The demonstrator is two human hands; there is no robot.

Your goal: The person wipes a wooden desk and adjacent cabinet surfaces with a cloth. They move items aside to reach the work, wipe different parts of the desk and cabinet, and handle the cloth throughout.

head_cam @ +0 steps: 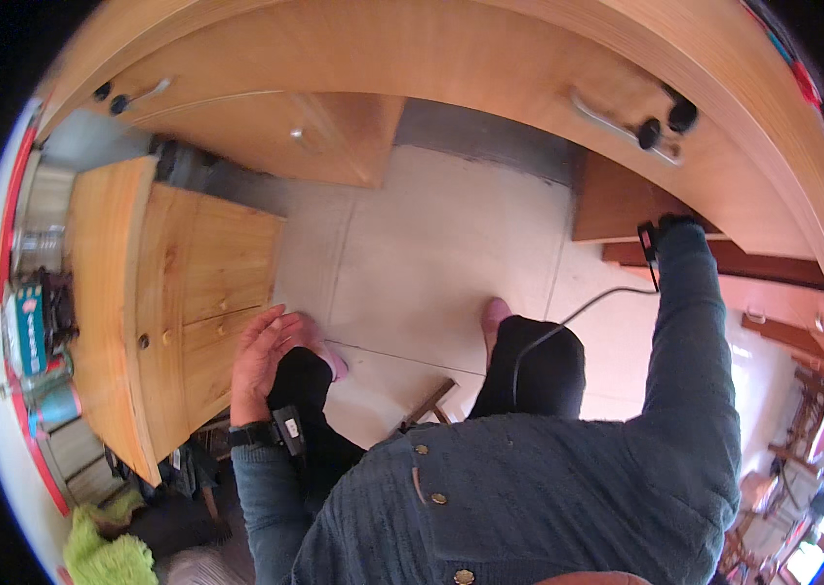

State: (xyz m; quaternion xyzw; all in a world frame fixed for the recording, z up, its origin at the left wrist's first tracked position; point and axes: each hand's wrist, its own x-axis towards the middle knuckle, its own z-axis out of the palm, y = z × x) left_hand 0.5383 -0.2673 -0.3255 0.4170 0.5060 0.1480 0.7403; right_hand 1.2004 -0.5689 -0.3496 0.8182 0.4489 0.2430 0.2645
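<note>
My left hand [262, 358] is held beside my left knee with nothing in it, its fingers extended and loosely apart. It is nearest to the front of a small pale wooden cabinet [214, 263] with round wooden knobs. My right arm [686, 314] reaches forward to the wooden desk [419, 51]. The right hand itself is hidden beyond the desk's front, past the black wrist strap [677, 221]. A bar-shaped metal handle [598, 121] and black round fittings [649, 134] are on the desk front just above that wrist.
A black cable [609, 291] runs from my right wrist across my right thigh. Boxes [30, 329] and a blue container [57, 406] stand left of the cabinet. Green fluffy cloth [108, 548] lies at lower left. Part of a wooden seat frame [430, 401] shows between my legs.
</note>
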